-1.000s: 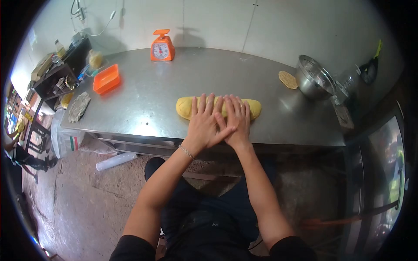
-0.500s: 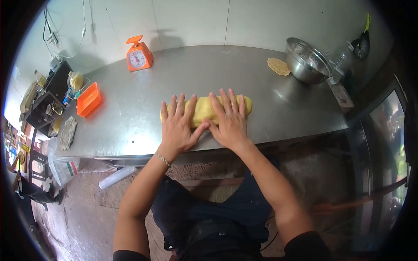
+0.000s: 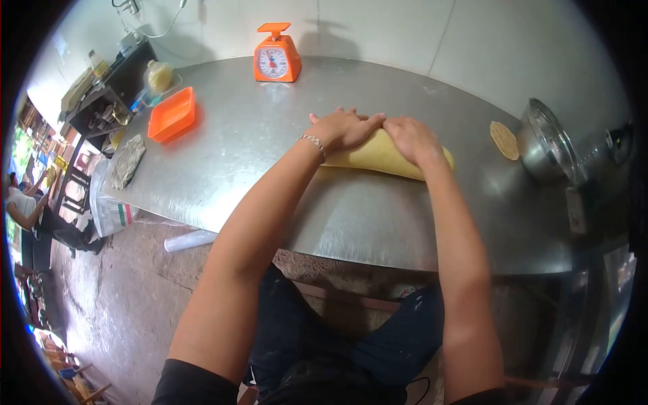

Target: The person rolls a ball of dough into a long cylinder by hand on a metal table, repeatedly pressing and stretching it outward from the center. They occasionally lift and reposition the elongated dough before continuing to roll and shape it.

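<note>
A thick log of yellow dough (image 3: pixel 373 156) lies across the metal table, a short way in from the near edge. My left hand (image 3: pixel 345 128) presses on the left part of the log, its fingers curled over the far side and mostly hidden. Beside it, my right hand (image 3: pixel 413 140) wraps over the right part, fingers bent down behind the dough. The two hands nearly meet at the thumbs. Both arms are stretched forward, and a bracelet (image 3: pixel 313 144) circles my left wrist.
An orange kitchen scale (image 3: pixel 276 59) stands at the back of the steel table (image 3: pixel 364 226). To the left are an orange tray (image 3: pixel 173 115) and a crumpled cloth (image 3: pixel 128 162). A flat round piece (image 3: pixel 504 140) and a steel bowl (image 3: pixel 543 145) sit at right. Another person (image 3: pixel 25 202) is far left.
My hands have gone from lying flat with spread fingers to curling over the far side of the dough. The log sits farther from the near edge. The view has turned.
</note>
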### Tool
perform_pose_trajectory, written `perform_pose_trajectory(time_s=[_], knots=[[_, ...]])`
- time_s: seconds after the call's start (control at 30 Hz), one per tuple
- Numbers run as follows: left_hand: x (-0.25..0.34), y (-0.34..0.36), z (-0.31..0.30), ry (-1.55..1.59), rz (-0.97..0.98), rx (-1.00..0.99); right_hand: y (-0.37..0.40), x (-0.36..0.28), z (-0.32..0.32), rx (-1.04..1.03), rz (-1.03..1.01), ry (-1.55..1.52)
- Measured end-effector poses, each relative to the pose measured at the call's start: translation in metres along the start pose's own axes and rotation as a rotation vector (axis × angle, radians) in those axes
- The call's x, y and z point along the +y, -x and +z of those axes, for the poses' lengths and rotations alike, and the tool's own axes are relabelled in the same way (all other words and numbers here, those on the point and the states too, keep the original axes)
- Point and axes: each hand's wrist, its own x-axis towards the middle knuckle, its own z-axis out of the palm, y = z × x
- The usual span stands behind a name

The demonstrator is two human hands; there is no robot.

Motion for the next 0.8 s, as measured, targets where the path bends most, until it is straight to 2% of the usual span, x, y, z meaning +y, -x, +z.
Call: perform_pose_trajectory(time_s=[0.13,0.33,0.43,0.53,0.63,0.8], knots=[[-0.002,-0.033,-0.009,-0.004,-0.064,-0.086,-0.063,0.028,0.013,-0.153,-0.054,0.022],[-0.004,-0.06,-0.007,-0.004,-0.144,-0.051,-0.098,0.041,0.03,-0.075,-0.003,0.092],[-0.006,-0.051,0.0,0.002,-0.126,-0.019,-0.087,0.042,0.033,-0.008,-0.008,0.078],[-0.013,-0.039,0.008,0.014,-0.09,0.021,-0.063,0.038,0.026,-0.044,-0.09,0.102],[-0.005,-0.005,0.012,-0.005,-0.05,0.071,-0.008,0.011,0.009,0.027,-0.017,0.111],[0.001,0.039,0.027,-0.121,0.048,0.249,0.04,0.007,0.025,0.331,-0.12,0.114]])
